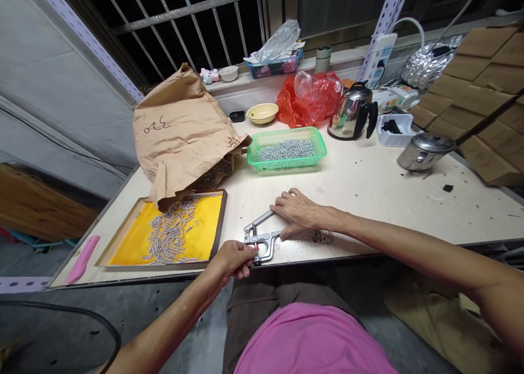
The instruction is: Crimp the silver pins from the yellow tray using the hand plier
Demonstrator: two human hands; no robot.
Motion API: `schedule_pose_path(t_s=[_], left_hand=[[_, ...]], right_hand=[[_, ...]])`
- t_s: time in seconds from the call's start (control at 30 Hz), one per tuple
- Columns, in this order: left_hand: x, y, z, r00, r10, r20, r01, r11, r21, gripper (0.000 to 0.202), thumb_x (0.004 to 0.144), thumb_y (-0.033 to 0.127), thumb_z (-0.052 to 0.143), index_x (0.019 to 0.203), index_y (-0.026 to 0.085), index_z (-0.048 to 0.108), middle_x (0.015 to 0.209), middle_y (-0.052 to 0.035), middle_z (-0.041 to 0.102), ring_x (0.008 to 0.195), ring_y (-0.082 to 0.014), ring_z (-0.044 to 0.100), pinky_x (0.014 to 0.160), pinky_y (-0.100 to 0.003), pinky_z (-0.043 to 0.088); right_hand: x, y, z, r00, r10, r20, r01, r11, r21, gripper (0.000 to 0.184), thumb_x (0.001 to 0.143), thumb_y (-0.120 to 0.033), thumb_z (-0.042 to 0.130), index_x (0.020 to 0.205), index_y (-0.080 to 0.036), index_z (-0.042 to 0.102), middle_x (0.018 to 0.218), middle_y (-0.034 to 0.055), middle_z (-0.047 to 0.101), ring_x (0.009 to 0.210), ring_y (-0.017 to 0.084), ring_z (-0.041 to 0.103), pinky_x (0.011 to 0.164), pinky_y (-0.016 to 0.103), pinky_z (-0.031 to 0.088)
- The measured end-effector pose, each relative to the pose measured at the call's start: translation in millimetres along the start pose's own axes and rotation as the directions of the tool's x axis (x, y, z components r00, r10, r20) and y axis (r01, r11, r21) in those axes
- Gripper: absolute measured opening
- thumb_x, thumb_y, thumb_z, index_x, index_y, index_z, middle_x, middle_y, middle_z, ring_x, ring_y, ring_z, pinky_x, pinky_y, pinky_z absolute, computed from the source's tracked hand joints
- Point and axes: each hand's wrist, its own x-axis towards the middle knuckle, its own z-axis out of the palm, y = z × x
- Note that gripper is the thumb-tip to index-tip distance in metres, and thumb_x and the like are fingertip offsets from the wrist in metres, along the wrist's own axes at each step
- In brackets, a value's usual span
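Grey metal snap pliers [266, 242] with a spring lie at the front edge of the table. My right hand [301, 213] grips their spread handles, fingers on the upper one and thumb by the lower one. At the jaw end, my left hand [235, 258] is closed in a pinch beside a small red part; what its fingertips hold is too small to make out. Left of it, a shallow tray [220, 221] with a yellow lining carries a heap of small silver metal pieces [166, 237]. More such pieces [286, 150] fill the bottom of a green plastic basket [282, 166].
A large brown paper bag [184, 128] leans open over the tray's back edge. The pink-handled object [83, 259] lies at the left corner. Farther back stand a cream bowl [262, 113], a red plastic bag [309, 98], a kettle [352, 112] and a lidded metal pot [426, 151].
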Motion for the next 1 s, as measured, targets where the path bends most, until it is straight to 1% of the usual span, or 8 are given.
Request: schedule_pose_path(t_s=[0.13, 0.23, 0.33, 0.4, 0.53, 0.63, 0.8, 1.0], left_hand=[[-9, 0, 2.0, 0.963, 0.200, -0.182, -0.145, 0.950, 0.278, 0.036, 0.075, 0.048, 0.058, 0.056, 0.018, 0.054, 0.040, 0.0032, 0.049, 0.038, -0.0110, 0.048, 0.044, -0.022, 0.032], [-12, 6, 10.8, 0.769, 0.563, -0.301, -0.319, 0.747, 0.583, 0.021, 0.079, 0.038, 0.057, 0.078, 0.018, 0.063, 0.070, -0.0029, 0.063, 0.069, -0.0173, 0.059, 0.062, -0.026, 0.041], [-1, 17, 21.4, 0.607, 0.783, -0.135, -0.456, 0.482, 0.748, 0.028, 0.079, 0.031, 0.060, 0.105, 0.020, 0.059, 0.106, -0.0079, 0.061, 0.102, -0.0235, 0.053, 0.084, -0.034, 0.043], [10, 24, 25.1, 0.568, 0.823, -0.015, -0.508, 0.365, 0.780, 0.044, 0.078, 0.031, 0.063, 0.119, 0.020, 0.051, 0.119, -0.0095, 0.056, 0.112, -0.0255, 0.048, 0.092, -0.039, 0.041], [25, 35, 24.0, 0.605, 0.790, 0.101, -0.503, 0.280, 0.818, 0.058, 0.077, 0.034, 0.063, 0.128, 0.016, 0.042, 0.120, -0.0120, 0.055, 0.110, -0.0273, 0.048, 0.093, -0.041, 0.041], [26, 42, 23.1, 0.612, 0.781, 0.122, -0.481, 0.245, 0.842, 0.060, 0.077, 0.035, 0.064, 0.128, 0.015, 0.042, 0.117, -0.0118, 0.055, 0.106, -0.0271, 0.048, 0.091, -0.040, 0.042], [28, 51, 27.3, 0.610, 0.773, 0.171, -0.497, 0.206, 0.843, 0.033, 0.079, 0.030, 0.060, 0.109, 0.017, 0.055, 0.102, -0.0084, 0.056, 0.097, -0.0242, 0.050, 0.083, -0.036, 0.044], [29, 61, 29.4, 0.658, 0.745, 0.108, -0.452, 0.276, 0.848, 0.011, 0.085, 0.024, 0.053, 0.088, 0.017, 0.061, 0.090, -0.0064, 0.059, 0.092, -0.0220, 0.052, 0.077, -0.032, 0.044]], right_hand=[[-5, -5, 3, 1.000, 0.006, 0.005, -0.006, 1.000, 0.004, 0.054, 0.076, -0.062, 0.059, 0.097, -0.012, 0.061, 0.093, 0.0116, 0.058, 0.091, 0.026, 0.046, 0.083, 0.039, 0.030], [-9, -10, 6, 1.000, 0.009, -0.028, -0.009, 1.000, 0.005, 0.046, 0.078, -0.054, 0.062, 0.096, -0.012, 0.061, 0.093, 0.0110, 0.057, 0.091, 0.025, 0.046, 0.083, 0.037, 0.030], [-12, -13, 7, 0.998, 0.031, -0.059, -0.029, 0.999, 0.033, 0.042, 0.079, -0.049, 0.063, 0.099, -0.012, 0.060, 0.093, 0.0106, 0.057, 0.091, 0.024, 0.046, 0.083, 0.036, 0.031], [-15, -12, 8, 0.997, 0.054, -0.061, -0.049, 0.996, 0.076, 0.045, 0.077, -0.049, 0.065, 0.103, -0.012, 0.059, 0.095, 0.0104, 0.056, 0.091, 0.024, 0.046, 0.082, 0.036, 0.033], [-21, -9, 5, 0.994, 0.112, -0.008, -0.110, 0.985, 0.130, 0.060, 0.066, -0.054, 0.072, 0.105, -0.011, 0.057, 0.099, 0.0113, 0.055, 0.091, 0.025, 0.047, 0.078, 0.035, 0.037], [-25, -10, 2, 0.989, 0.147, 0.018, -0.148, 0.983, 0.112, 0.052, 0.069, -0.049, 0.072, 0.102, -0.011, 0.059, 0.098, 0.0112, 0.055, 0.091, 0.025, 0.048, 0.078, 0.035, 0.039], [-25, -19, -4, 0.978, 0.202, 0.050, -0.206, 0.974, 0.097, 0.034, 0.081, -0.037, 0.064, 0.102, -0.011, 0.059, 0.098, 0.0114, 0.057, 0.091, 0.024, 0.051, 0.079, 0.035, 0.038], [-17, -21, 1, 0.973, 0.219, 0.070, -0.227, 0.965, 0.133, 0.018, 0.091, -0.027, 0.049, 0.087, -0.014, 0.060, 0.086, 0.0077, 0.060, 0.082, 0.019, 0.054, 0.071, 0.029, 0.037]])
